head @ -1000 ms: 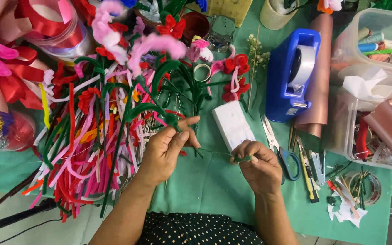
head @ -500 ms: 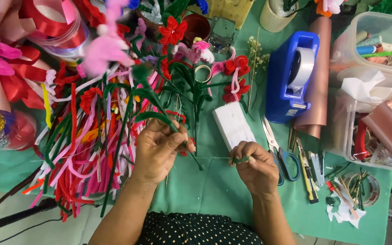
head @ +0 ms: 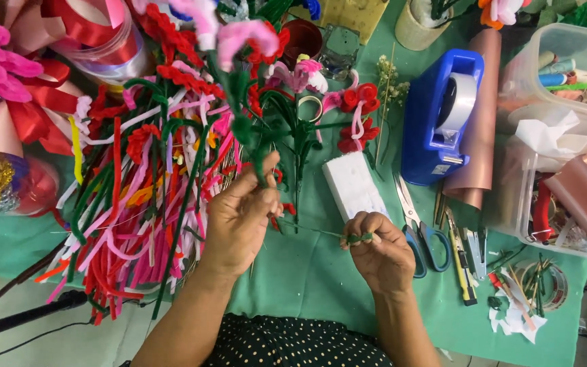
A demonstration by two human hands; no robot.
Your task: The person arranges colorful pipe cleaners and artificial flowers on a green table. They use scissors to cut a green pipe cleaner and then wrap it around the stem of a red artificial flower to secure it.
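- The left hand point(head: 239, 217) pinches the fuzzy dark green pipe-cleaner flower stem point(head: 258, 160) upright over the green-covered desk point(head: 307, 272); a loosened pinch could let it topple.
- The right hand point(head: 378, 248) is closed on a thin green wire point(head: 314, 231), probably floral tape at its tip; hard pulling might snap it.
- The heap of loose coloured pipe cleaners point(head: 144, 204) just beside could snag the stem.
- The blue-handled scissors point(head: 419, 228) lie near the right hand, where they could nick it.

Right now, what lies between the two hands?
In the head view, a thin green stem spans the gap from the left hand to the right hand. Beneath it lies only the green table cover.
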